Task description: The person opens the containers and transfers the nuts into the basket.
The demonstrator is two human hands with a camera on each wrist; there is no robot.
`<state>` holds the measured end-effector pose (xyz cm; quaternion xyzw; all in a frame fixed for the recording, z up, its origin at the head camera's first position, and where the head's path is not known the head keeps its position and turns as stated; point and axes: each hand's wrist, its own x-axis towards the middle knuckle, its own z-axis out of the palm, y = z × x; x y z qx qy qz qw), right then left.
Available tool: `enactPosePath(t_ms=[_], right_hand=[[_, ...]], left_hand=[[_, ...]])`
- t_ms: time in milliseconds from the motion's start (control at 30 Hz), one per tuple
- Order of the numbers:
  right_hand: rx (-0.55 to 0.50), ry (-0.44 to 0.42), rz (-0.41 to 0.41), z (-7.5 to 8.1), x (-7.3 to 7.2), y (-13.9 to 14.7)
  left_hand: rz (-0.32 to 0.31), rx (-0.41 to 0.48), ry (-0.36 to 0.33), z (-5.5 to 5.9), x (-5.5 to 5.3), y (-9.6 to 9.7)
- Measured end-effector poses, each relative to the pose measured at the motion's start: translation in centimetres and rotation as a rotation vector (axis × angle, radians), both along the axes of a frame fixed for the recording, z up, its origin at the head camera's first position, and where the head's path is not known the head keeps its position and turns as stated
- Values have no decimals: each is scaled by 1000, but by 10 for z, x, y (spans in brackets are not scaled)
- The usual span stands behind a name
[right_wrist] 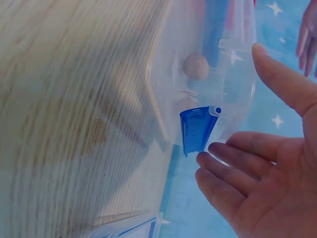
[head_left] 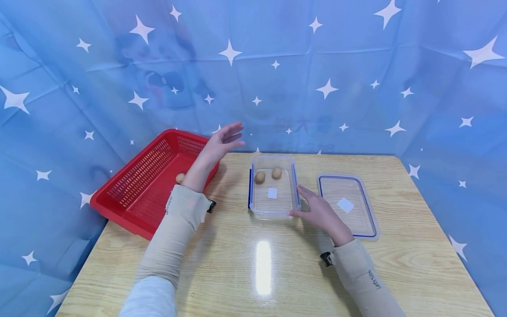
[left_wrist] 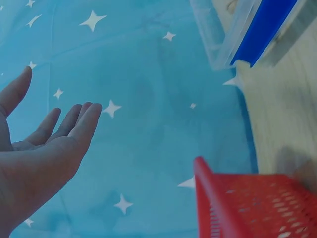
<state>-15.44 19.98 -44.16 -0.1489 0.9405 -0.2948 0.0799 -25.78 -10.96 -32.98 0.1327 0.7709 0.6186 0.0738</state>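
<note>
The clear box (head_left: 273, 187) sits mid-desk, long axis running 12 to 6. The right hand (head_left: 321, 213), released, touches its near right corner. The left hand (head_left: 219, 143) hovers released at the box's 10 o'clock, above the red basket (head_left: 146, 180).

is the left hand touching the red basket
Apart. The head view shows the left hand raised, open, above the red basket rim; the left wrist view shows blue backdrop between palm and basket.

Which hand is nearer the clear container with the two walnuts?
Right. The right hand is open at the clear container's near right corner, touching or almost touching its wall. The left hand is raised open above the red basket, clear of the container.
</note>
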Motion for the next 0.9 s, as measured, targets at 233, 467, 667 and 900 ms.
enactPosePath(t_ms=[233,467,667,900], right_hand=[[-3,-1,-4,0,0,0],[1,7,-2,0,-1,0],[0,1,-3,0,-2,0],[-3,-6,-5,-1,-1,0]], left_hand=[[-58,49,-24,-19,-4,13],[-107,67,-42,-34,-1,27],[-131,83,-72,-49,-2,42],[-118,82,-135,-68,-4,59]])
